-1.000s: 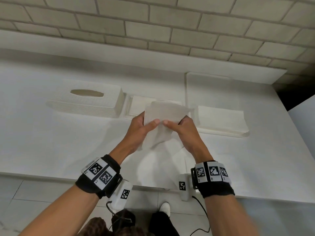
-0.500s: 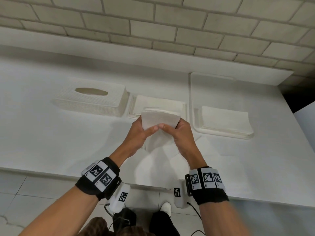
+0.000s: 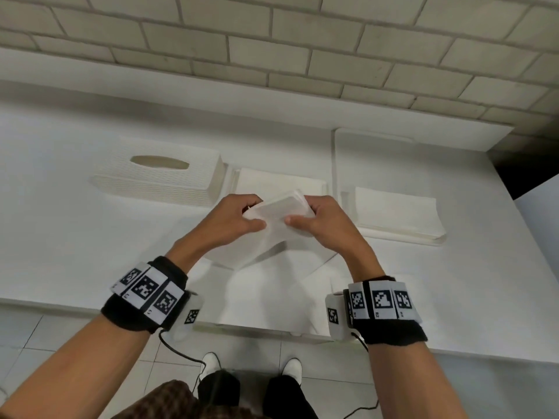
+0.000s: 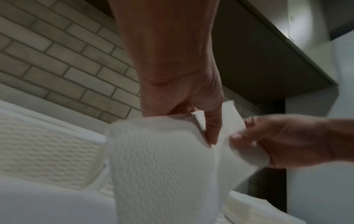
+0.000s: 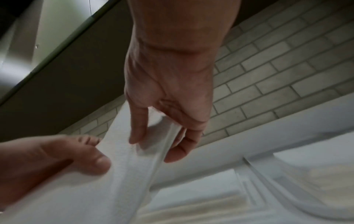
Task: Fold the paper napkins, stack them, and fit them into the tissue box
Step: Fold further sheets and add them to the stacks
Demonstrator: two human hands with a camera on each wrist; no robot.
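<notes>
Tissue box [image 3: 160, 179] sits left of centre on the white counter [image 3: 60, 237]. At frame centre, left hand [image 3: 230, 220] and right hand [image 3: 320, 220] each pinch one paper napkin [image 3: 278, 213], held folded above the counter. Napkin stack [image 3: 396, 213] lies at right.

Dim, blurred wrist views; bright overhead

White dimple-embossed napkin [image 3: 273, 220], cream, seemingly woven-patterned tissue box [image 3: 160, 179], grey-beige brick wall [image 3: 272, 40]
</notes>
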